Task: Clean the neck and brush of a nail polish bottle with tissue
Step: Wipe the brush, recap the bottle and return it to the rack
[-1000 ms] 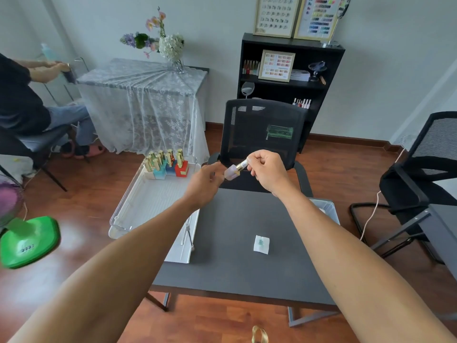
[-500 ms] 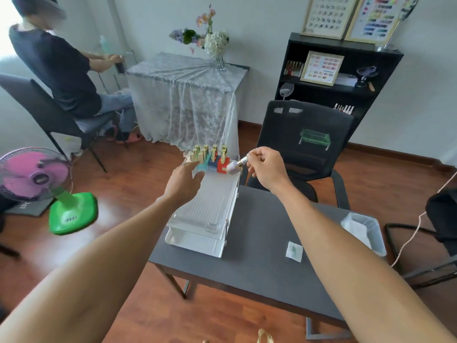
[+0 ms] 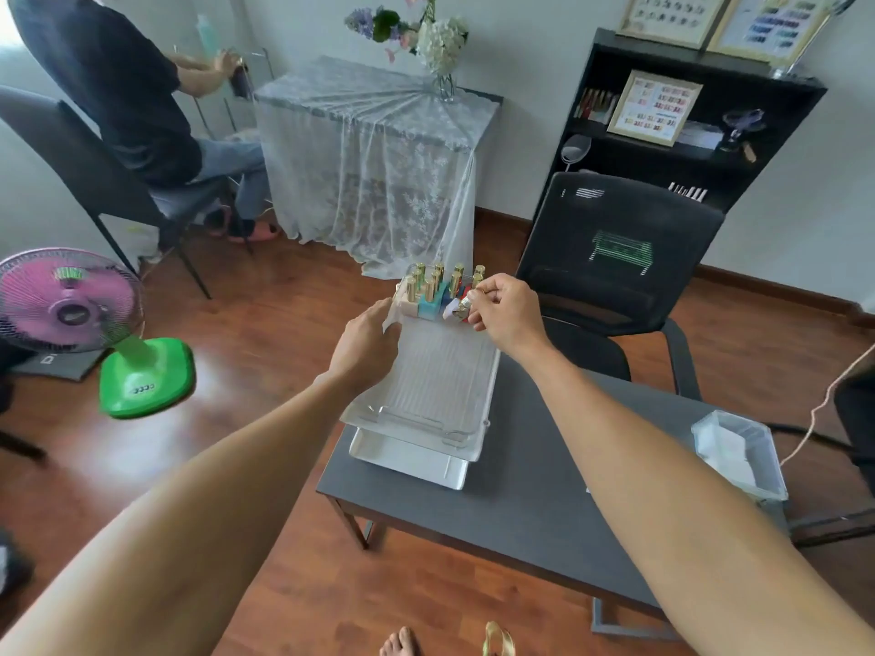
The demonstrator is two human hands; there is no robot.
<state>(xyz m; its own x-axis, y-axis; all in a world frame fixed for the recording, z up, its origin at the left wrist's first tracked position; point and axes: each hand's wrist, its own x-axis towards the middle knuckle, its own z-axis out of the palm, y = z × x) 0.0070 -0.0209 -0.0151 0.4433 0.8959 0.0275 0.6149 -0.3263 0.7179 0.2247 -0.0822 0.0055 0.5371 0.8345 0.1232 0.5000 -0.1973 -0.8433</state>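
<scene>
While the right hand [image 3: 504,314] has its grip pinching the pale bottle [image 3: 452,309] by the cap, set it upright beside the other bottles [image 3: 428,291]. The left hand [image 3: 367,345], grip spread, can steady the tray [image 3: 440,385].

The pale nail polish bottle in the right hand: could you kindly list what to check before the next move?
1. Grip: the right hand pinches the pale bottle by its gold cap: ok.
2. Cap fully tight: cannot tell.
3. Clear tray steadied: the left hand touches its left wall: ok.
4. Free spot beside the standing bottles: cannot tell, the right hand hides it.
</scene>
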